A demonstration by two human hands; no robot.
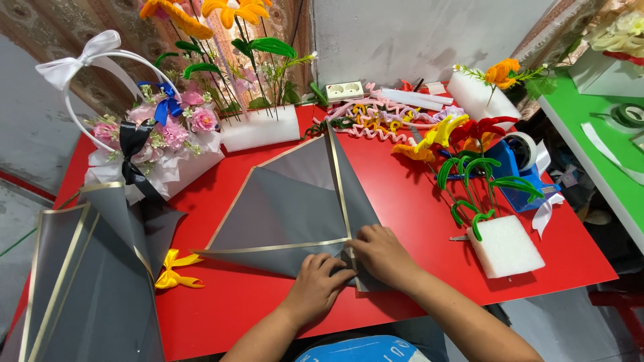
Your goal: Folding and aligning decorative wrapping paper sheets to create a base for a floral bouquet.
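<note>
Red and glossy, the table fills most of the view, set against a pale plastered wall beside a patterned curtain, with a green bench along its right edge. Near the front edge lies a folded grey wrapping sheet with gold borders, its point reaching toward the back. The left hand and right hand both press flat on the sheet's lower fold, fingers spread and touching each other, closed around nothing. At the back left corner stands a white basket of pink flowers with a bow on its handle; beside it a white foam block holds orange stemmed flowers. A heap of pipe cleaners lies along the back edge by a white socket strip. Toward the right edge a second foam block carries green stems, and a blue tape dispenser sits behind it. More grey sheets hang over the left edge, cut off by the frame, with a yellow ribbon bow just beside them. What the stems hide of the dispenser cannot be made out.
</note>
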